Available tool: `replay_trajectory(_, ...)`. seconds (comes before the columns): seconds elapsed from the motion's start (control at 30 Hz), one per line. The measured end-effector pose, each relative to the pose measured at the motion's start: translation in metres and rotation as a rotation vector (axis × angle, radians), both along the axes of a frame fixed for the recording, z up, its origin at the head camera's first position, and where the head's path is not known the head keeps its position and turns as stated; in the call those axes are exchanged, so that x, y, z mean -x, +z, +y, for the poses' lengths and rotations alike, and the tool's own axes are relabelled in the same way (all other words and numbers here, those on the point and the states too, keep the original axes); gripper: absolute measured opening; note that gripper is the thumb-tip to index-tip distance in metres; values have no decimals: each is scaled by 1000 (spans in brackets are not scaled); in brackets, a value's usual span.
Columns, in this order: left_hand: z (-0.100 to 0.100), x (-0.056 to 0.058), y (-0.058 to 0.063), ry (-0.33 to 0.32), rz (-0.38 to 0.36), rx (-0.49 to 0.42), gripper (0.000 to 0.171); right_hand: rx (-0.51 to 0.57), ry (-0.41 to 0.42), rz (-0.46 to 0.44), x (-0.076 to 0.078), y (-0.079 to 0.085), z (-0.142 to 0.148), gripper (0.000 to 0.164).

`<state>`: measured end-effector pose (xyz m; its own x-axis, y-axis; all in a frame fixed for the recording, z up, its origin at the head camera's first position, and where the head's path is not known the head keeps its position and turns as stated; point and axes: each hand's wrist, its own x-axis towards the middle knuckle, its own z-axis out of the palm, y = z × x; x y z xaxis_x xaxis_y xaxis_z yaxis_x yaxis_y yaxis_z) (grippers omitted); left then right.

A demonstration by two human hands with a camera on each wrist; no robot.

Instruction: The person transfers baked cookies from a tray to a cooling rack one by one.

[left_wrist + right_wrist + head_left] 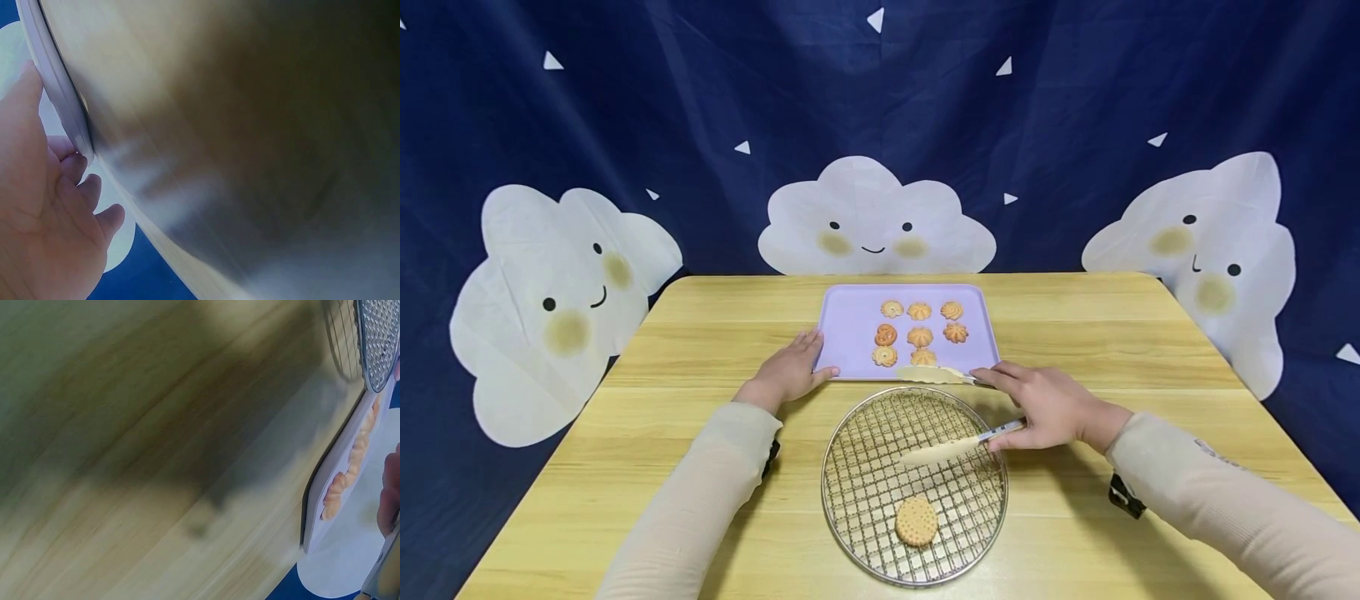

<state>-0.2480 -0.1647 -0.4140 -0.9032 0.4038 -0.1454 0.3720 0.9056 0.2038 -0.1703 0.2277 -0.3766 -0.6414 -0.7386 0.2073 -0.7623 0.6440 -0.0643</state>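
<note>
My left hand (pixel 788 371) rests at the near left corner of a lilac tray (pixel 850 333), with fingers along its side and thumb at the front edge. The tray rim (pixel 59 87) shows beside that hand in the left wrist view. In my right hand (pixel 1048 408) I hold kitchen tongs (pixel 943 451) with cream tips, spread wide with nothing between them. One tip overlaps the tray's front edge, while the other hangs over a round wire rack (pixel 865 500). On the rack lies one dotted biscuit (pixel 917 522). Several shaped cookies (pixel 920 337) sit in rows on the tray.
All this stands on a light wooden table (pixel 737 308) with rounded far corners. Behind it hangs a dark blue backdrop (pixel 1037 108) with white clouds. The rack lies close in front of the tray. Dark wrist bands (pixel 1126 497) show under the sleeves.
</note>
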Motion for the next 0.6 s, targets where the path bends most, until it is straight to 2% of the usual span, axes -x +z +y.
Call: replay_trajectory(0.6,-1,1,-1,-11,-2,10,81,5,-311,-152,11,6,-5,98)
